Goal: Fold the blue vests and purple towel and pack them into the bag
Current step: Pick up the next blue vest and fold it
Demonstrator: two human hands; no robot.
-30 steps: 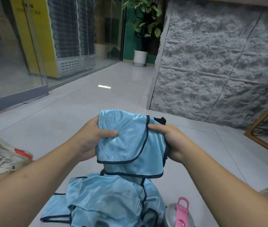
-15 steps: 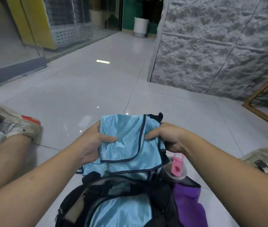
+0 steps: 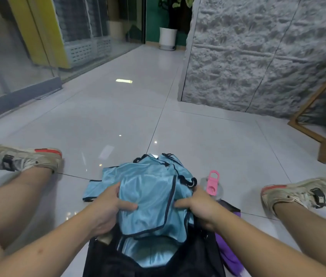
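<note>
Head view: hands (image 3: 154,206) grip folded vest (image 3: 150,204) over bag (image 3: 204,254).

The bag (image 3: 154,262) lies on the floor (image 3: 118,120) between the person's legs, with one vest (image 3: 148,254) already inside. Over its opening the left hand (image 3: 108,208) and right hand (image 3: 200,206) hold a folded vest (image 3: 150,204) — one hand at each side. More vests (image 3: 152,168) lie heaped just beyond. Right of the bag lies the towel (image 3: 230,254), with a bottle (image 3: 213,185) just behind it. Shoes (image 3: 20,158) lie far left and right — a wall (image 3: 258,56) stands beyond, at right.
</note>
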